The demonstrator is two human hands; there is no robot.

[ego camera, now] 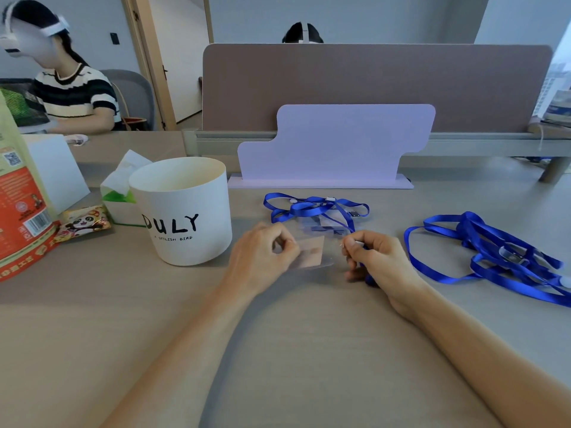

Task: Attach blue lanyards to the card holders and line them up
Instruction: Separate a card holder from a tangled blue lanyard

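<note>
Our left grip (pixel 262 254) pinched the clear card holder (pixel 312 254); our right grip (pixel 374 257) pinched a blue lanyard (pixel 347 222) by its end.

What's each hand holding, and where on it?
Left hand pinches the clear card holder by its left edge. Right hand pinches a blue lanyard near its clip end.

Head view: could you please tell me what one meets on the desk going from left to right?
From the left: orange bag → panda snack packet → white tub → left hand → card holder → right hand → loose blue lanyards.
</note>
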